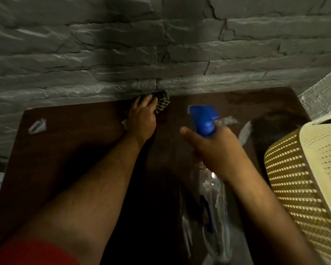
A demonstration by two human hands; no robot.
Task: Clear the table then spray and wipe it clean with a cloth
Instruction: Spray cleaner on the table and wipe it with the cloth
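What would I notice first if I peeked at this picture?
Probably the bright blue spray bottle, held up in the right hand over the middle of the dark table. Next, the left hand holding a checked cloth at the table's far edge by the grey stone wall.

dim overall, warm cast. strongest light at 3 o'clock, bright on the basket (306,169). glare patches on the table (65,150) at 9 o'clock and 2 o'clock. deep shadow at 6 o'clock, between the arms. dark shadow band on the wall (256,44) at 12 o'clock. soft throughout; motion blur on the right hand (216,148) and sprayer (204,119). wide-angle bending of table edges and wall courses toward the corners.
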